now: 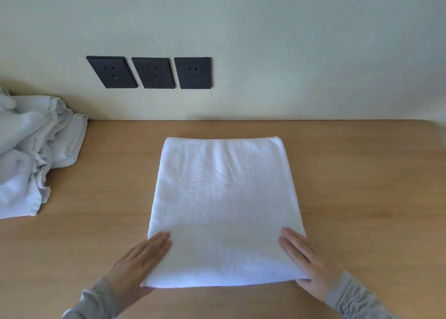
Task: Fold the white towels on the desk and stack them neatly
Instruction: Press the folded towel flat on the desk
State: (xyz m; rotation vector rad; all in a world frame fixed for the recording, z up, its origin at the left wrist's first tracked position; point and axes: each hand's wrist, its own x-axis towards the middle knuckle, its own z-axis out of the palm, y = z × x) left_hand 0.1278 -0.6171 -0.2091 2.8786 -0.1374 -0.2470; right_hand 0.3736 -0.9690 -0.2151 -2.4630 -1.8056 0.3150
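Wooden desk (362, 174) against a pale wall, head view: one folded towel held flat under both hands.

Three dark wall sockets (152, 72) sat above the desk. The folded white towel (224, 210) lay at desk centre, its far edge near the wall. The left hand (137, 263) rested on the near left corner and the right hand (306, 260) on the near right corner. The fingers (156, 244) of both hands were straight, close together and flat on the cloth, gripping nothing. A rumpled heap of towels (31, 154) lay at the desk's left end, well apart. Probable faults: uneven pressure could skew the layers, so the next fold would misalign its edges; dragging the towel could bunch the lower layer.
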